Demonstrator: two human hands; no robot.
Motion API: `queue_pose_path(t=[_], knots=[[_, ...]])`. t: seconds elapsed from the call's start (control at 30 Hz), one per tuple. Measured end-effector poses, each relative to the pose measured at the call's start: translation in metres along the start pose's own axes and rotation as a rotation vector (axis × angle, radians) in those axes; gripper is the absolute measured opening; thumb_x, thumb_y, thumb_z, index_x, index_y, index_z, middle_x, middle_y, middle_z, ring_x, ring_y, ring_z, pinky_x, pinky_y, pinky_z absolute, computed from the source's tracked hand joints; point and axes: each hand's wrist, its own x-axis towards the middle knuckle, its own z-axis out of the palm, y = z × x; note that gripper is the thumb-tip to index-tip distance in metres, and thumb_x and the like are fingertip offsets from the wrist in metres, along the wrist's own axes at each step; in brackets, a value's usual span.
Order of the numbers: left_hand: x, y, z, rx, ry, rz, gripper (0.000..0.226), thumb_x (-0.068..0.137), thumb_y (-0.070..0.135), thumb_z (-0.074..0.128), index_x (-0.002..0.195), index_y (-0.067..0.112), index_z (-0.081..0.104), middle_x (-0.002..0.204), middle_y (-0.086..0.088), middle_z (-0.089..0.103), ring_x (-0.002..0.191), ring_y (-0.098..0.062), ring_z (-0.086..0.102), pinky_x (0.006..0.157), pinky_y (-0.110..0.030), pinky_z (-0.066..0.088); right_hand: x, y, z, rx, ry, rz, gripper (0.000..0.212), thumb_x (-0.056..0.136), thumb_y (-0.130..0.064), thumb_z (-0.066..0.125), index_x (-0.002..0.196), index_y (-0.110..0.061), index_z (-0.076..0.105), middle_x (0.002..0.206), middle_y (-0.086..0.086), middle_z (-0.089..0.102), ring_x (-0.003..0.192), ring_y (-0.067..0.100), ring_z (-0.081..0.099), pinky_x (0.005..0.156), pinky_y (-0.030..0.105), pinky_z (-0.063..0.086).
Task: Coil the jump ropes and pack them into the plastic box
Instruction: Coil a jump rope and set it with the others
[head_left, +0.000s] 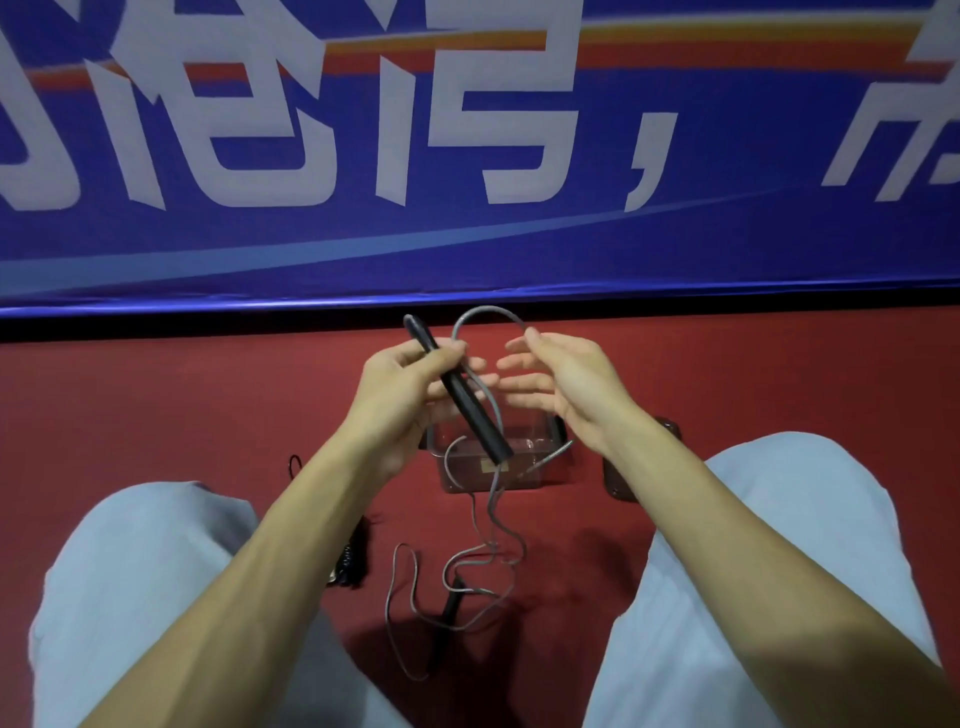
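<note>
Gripped a black handle (467, 410) in the left hand (410, 384), fingers curled tight round it, its far end tilted toward the blue banner (467, 249). Held the right hand (561, 384) just beside, fingers straight and spread apart, clasping nothing. Saw the grey jump rope (483, 312) arch from the handle over to the right fingertips; could not tell whether touching. Found the clear plastic box (535, 467) on the red floor (156, 415) below both hands, near the floor's far edge. Saw more rope trailing in loose loops between the knees, around a second handle (451, 603) lying on the floor. Noted a dark bundle (350, 561) by the left knee
</note>
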Motion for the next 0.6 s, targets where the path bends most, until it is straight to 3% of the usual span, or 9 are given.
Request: queue_pose_path(t=[0.07, 0.13, 0.2, 0.27, 0.37, 0.47, 0.53, 0.6], knots=[[0.001, 0.003, -0.002, -0.112, 0.052, -0.015, 0.006, 0.094, 0.004, 0.058, 0.091, 0.002, 0.062, 0.083, -0.013, 0.072, 0.082, -0.030, 0.073, 0.066, -0.032, 0.062, -0.002, 0.005, 0.003, -0.213, -0.075, 0.010, 0.018, 0.100, -0.008, 0.046, 0.102, -0.005, 0.064, 0.091, 0.009, 0.070, 0.074, 0.016, 0.069, 0.062, 0.028, 0.058], [0.002, 0.006, -0.004, -0.253, 0.079, -0.040, 0.009, 0.094, 0.005, 0.058, 0.099, -0.002, 0.060, 0.087, -0.016, 0.072, 0.085, -0.029, 0.074, 0.064, -0.031, 0.061, -0.003, 0.010, 0.005, -0.371, -0.186, 0.044, 0.028, 0.093, 0.008, 0.043, 0.104, -0.006, 0.065, 0.085, 0.003, 0.070, 0.069, 0.007, 0.068, 0.060, 0.022, 0.055], [0.003, 0.009, -0.007, -0.390, 0.109, -0.057, 0.012, 0.095, 0.006, 0.058, 0.100, -0.004, 0.060, 0.092, -0.017, 0.071, 0.086, -0.029, 0.074, 0.062, -0.029, 0.060, -0.004, 0.016, 0.006, -0.486, -0.347, 0.068, 0.036, 0.088, 0.015, 0.041, 0.104, -0.007, 0.065, 0.087, 0.001, 0.071, 0.074, 0.006, 0.067, 0.071, 0.023, 0.056], [0.004, 0.011, -0.011, -0.509, 0.125, -0.046, 0.009, 0.095, 0.007, 0.058, 0.097, -0.002, 0.059, 0.093, -0.017, 0.071, 0.085, -0.029, 0.074, 0.063, -0.029, 0.060, -0.004, 0.021, 0.005, -0.680, -0.494, 0.060, 0.034, 0.087, 0.012, 0.047, 0.103, -0.011, 0.067, 0.094, -0.001, 0.071, 0.080, 0.005, 0.063, 0.080, 0.025, 0.052], [0.006, 0.013, -0.017, -0.630, 0.155, -0.009, 0.015, 0.096, 0.007, 0.057, 0.106, -0.004, 0.057, 0.097, -0.018, 0.071, 0.087, -0.028, 0.074, 0.066, -0.030, 0.060, -0.005, 0.030, 0.003, -0.809, -0.638, 0.143, 0.021, 0.092, 0.001, 0.055, 0.103, -0.010, 0.068, 0.078, -0.012, 0.064, 0.067, -0.003, 0.056, 0.070, 0.019, 0.047], [0.009, 0.013, -0.021, -0.676, 0.193, 0.032, 0.023, 0.095, 0.006, 0.058, 0.114, -0.006, 0.054, 0.088, -0.017, 0.074, 0.088, -0.029, 0.074, 0.068, -0.033, 0.061, -0.005, 0.031, 0.003, -0.866, -0.628, 0.058, 0.009, 0.093, -0.008, 0.061, 0.093, -0.011, 0.069, 0.084, -0.004, 0.066, 0.075, 0.005, 0.058, 0.076, 0.021, 0.046], [0.009, 0.012, -0.020, -0.648, 0.214, 0.050, 0.023, 0.096, 0.007, 0.058, 0.114, -0.006, 0.054, 0.087, -0.017, 0.074, 0.090, -0.029, 0.073, 0.071, -0.034, 0.061, 0.001, 0.030, 0.002, -1.018, -0.517, -0.126, 0.010, 0.090, -0.013, 0.063, 0.086, -0.020, 0.068, 0.085, -0.010, 0.069, 0.079, 0.001, 0.060, 0.080, 0.020, 0.044], [0.009, 0.010, -0.019, -0.559, 0.239, 0.058, 0.024, 0.097, 0.009, 0.057, 0.117, -0.005, 0.054, 0.095, -0.019, 0.074, 0.093, -0.029, 0.073, 0.075, -0.035, 0.061, 0.004, 0.027, 0.000, -1.094, -0.346, -0.195, 0.009, 0.089, -0.017, 0.065, 0.087, -0.026, 0.066, 0.084, -0.013, 0.072, 0.082, 0.000, 0.063, 0.083, 0.023, 0.047]])
